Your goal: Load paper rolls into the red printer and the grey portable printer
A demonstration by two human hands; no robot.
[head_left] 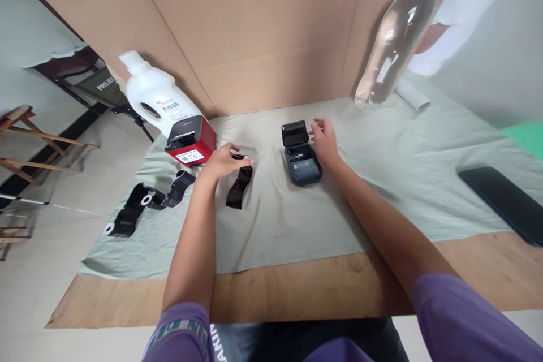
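My left hand [224, 163] is at the far end of a small roll of glossy black paper [238, 189], thumb and forefinger around the rolled part. The loose strip trails toward me on the cloth. To its right stands a small dark portable printer [302, 165], its lid [295, 134] raised and its inner compartment showing. My right hand [324, 138] is just right of that lid, fingers loosely bent and a little apart, with nothing seen in them. Whether its fingertips touch the lid I cannot tell.
Left of my left arm lie black rolls with white cores [146, 199]. Behind them are a red and black box-shaped device [193, 141] and a white jug [155, 93]. A cardboard panel [271, 34], a water bottle [396, 37], a white tube [413, 95] and a phone [504, 198] surround the workspace.
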